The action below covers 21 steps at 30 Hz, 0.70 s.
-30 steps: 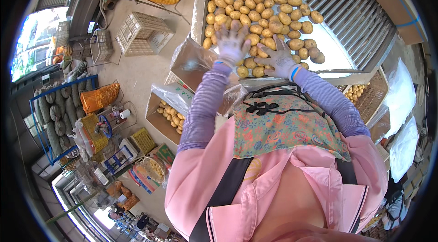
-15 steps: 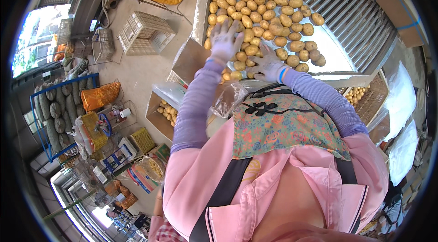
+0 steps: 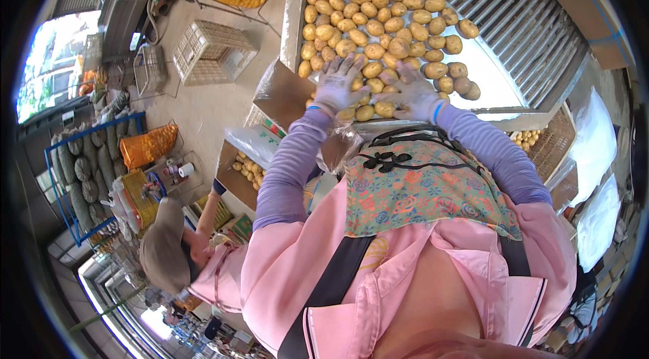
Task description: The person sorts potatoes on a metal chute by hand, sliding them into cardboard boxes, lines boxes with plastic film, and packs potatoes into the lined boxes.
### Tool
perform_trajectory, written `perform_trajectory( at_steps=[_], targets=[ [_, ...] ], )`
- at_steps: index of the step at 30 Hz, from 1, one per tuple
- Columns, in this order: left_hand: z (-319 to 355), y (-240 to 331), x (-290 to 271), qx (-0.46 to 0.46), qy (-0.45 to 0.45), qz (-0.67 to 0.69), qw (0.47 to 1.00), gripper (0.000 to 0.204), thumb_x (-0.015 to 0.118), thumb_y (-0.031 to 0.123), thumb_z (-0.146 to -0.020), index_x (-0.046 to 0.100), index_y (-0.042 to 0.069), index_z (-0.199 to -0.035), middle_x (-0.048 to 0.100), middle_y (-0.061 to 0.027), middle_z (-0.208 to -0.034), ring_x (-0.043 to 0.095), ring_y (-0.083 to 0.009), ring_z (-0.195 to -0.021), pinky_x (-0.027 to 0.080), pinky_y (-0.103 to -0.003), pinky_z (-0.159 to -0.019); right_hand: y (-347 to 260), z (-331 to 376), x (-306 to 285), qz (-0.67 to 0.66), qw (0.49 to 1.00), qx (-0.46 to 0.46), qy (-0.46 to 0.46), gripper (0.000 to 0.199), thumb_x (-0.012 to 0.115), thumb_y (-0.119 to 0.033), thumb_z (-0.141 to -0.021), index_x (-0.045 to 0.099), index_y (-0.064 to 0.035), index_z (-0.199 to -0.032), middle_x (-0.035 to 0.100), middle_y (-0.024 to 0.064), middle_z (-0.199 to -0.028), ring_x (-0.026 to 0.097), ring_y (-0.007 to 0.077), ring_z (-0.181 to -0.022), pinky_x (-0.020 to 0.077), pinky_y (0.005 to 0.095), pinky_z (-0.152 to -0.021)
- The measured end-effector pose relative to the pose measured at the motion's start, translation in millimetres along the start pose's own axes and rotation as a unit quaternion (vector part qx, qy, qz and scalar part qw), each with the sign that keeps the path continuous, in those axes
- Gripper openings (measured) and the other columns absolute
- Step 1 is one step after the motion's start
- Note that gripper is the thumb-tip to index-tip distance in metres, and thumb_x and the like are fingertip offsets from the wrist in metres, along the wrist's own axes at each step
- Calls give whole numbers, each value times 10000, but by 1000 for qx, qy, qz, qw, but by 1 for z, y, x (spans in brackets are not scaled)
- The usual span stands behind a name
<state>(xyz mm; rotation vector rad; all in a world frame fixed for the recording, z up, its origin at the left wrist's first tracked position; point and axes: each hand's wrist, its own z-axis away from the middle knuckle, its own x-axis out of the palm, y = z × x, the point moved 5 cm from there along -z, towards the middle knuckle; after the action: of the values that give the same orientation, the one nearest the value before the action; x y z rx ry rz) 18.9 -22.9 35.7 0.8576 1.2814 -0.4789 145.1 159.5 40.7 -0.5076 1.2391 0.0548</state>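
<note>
Many yellow potatoes [image 3: 365,17] lie in a loose layer on the metal sorting tray [image 3: 295,14]. My left hand [image 3: 336,85], in a thin pale glove, rests on the potatoes near the tray's front left, fingers spread. Beside it on the right, my right hand [image 3: 412,94], gloved the same way, lies over more potatoes with its fingers apart. Some potatoes sit between and under the two hands, partly hidden by them. Neither hand is wrapped round a single potato.
Metal rollers [image 3: 520,28] adjoin the tray on the right. An open cardboard box [image 3: 233,186] with potatoes stands at my left, and a capped co-worker [image 3: 164,247] reaches toward it. A plastic crate [image 3: 211,48] lies on the floor. White plastic bags [image 3: 591,149] hang at the right.
My left hand has moved nearer and slightly right, closer to my right hand, which has shifted right. Potatoes near the hands have shifted. A co-worker has come into view at the lower left.
</note>
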Motion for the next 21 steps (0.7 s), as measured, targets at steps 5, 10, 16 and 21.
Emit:
perform_trajectory(
  at_steps=[5,10,16,21],
  targets=[
    [-40,-3,-28,-101,-21,2,995,698,533,603,-965,469,205,-1534,439,-191,-1574,360,-457,-1455,236,-597,-1190,-30,-27,19,-12,996,-74,47,445,598,-488,-943,606,-435,-1385,407,83,-1607,268,455,-1516,192,581,-1238],
    [-39,59,25,-59,22,-132,989,710,528,593,-972,420,224,-1569,389,-144,-1624,242,-467,-1519,158,-651,-1204,13,4,-3,-93,962,-204,157,365,663,-415,-902,717,-279,-1237,602,35,-1394,476,265,-1369,287,541,-1174],
    [47,37,12,60,-2,-19,998,669,580,521,-949,475,204,-1529,421,-131,-1597,260,-459,-1511,195,-635,-1195,97,83,-43,152,956,207,143,737,720,-491,-837,497,-324,-1520,420,171,-1583,489,431,-1339,319,550,-1174],
    [11,-14,-6,-128,89,-13,988,624,536,508,-974,490,221,-1526,351,-210,-1627,223,-514,-1509,148,-663,-1191,75,49,-23,57,967,239,66,827,681,-599,-840,391,-366,-1579,330,213,-1632,319,556,-1441,292,614,-1186]
  ],
)
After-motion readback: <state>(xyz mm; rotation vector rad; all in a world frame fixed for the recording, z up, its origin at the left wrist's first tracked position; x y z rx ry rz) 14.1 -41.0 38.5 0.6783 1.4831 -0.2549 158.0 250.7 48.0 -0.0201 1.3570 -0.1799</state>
